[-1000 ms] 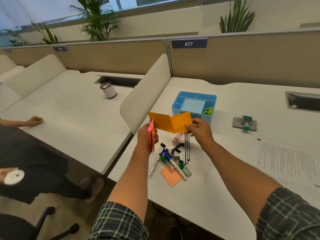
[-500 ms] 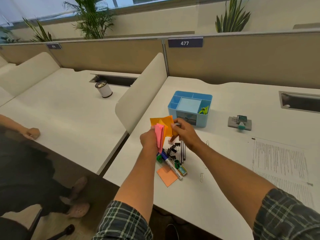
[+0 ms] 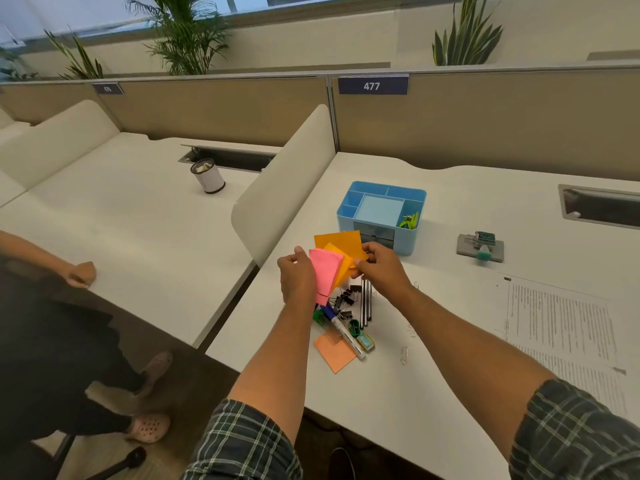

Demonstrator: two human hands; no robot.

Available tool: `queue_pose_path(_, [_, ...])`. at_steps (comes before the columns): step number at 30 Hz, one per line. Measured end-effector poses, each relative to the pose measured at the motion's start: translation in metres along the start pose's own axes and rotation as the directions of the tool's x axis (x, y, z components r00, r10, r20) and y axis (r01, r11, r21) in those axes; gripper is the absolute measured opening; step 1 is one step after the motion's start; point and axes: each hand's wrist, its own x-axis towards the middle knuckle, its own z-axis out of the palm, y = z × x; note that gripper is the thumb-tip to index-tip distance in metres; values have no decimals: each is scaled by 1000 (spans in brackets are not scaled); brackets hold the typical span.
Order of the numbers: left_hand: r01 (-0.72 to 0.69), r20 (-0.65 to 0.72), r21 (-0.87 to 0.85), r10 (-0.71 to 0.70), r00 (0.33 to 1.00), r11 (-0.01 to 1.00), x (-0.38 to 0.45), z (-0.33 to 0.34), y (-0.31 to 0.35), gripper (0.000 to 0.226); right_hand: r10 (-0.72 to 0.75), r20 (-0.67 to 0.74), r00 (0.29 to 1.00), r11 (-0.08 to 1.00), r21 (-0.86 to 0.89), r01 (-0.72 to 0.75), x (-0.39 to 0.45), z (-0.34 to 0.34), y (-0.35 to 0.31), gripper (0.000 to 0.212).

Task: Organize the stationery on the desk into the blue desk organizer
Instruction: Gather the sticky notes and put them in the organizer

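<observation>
Notes [image 3: 332,261] pinched in both our hands, left hand [image 3: 297,276] and right hand [image 3: 381,268], above the pile. Next we square them and drop them in the blue desk organizer [image 3: 381,216]

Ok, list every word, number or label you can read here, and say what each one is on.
"477": white digits on the dark blue plate on the tan partition above this desk.
Smaller dark blue plate on the partition to the left: digits too blurred to read.
Printed white paper sheet on the white desk: lines of text too small to read.
</observation>
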Motion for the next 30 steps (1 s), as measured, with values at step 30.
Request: queue_pose_path(30, [-159,396,42,129,909,986,63,-81,-43,34,-15,360,933,988,149,-42,17,51,-31,27])
